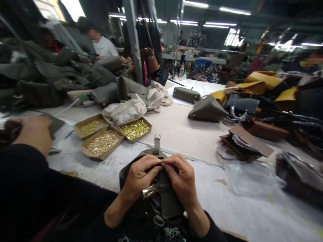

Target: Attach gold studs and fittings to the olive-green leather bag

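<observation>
A dark olive handbag (173, 205) rests at the table's front edge, close against my body. My left hand (141, 173) pinches a small part at the bag's upper edge between thumb and fingertips. From the other side, my right hand (184, 178) grips the same spot, fingertips nearly touching the left ones. Just what lies between them is hidden. A strap with a buckle (156, 143) sticks up beyond my fingers. Below my left hand shows a shiny metal fitting (149, 192), and lower down hangs a metal ring (158, 220).
Cardboard boxes (92, 155) of small gold-coloured metal pieces stand ahead to the left. At far left a co-worker's hand (36, 132) is blurred. Olive bags (208, 109) lie farther back; brown bags (264, 129) and a clear plastic bag (252, 178) are at right.
</observation>
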Tool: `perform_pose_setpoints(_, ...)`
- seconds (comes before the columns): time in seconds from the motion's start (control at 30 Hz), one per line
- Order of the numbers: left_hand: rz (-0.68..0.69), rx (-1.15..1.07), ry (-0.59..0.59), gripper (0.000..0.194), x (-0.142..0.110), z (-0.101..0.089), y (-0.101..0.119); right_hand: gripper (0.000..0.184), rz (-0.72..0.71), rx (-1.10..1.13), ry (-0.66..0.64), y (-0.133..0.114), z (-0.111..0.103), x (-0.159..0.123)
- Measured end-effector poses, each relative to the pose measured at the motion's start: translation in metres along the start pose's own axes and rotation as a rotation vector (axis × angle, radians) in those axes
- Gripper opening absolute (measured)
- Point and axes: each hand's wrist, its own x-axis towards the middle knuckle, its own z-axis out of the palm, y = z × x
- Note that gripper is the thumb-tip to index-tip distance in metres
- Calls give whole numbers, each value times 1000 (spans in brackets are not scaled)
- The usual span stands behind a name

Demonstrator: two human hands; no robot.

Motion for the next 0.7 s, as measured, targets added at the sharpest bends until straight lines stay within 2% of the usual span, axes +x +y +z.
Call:
perform_pose_setpoints(0.13,19,3,66,13,0,0,1,16,-19,-65,-62,1,2,-3)
perform_pose_setpoints(0.3,-41,44,29,11,-5,-4,11,17,-35,-99,-120,3,3,-7)
perform_pose_setpoints(0.4,2,129,44,15,-7,-18,24,17,-8,-76,-132,4,2,-6)
perform_pose_setpoints(0.53,-27,323,192,20,3,-46,28,18,-36,-77,-199,5,-2,-5)
perform_pose_setpoints(0.6,-99,406,86,31,13,-57,19,21,-87,-96,-251,5,-4,-4)
perform_pose_setpoints(0.7,-177,412,-262,44,32,-68,4,22,-172,-179,-308,6,-7,-4)
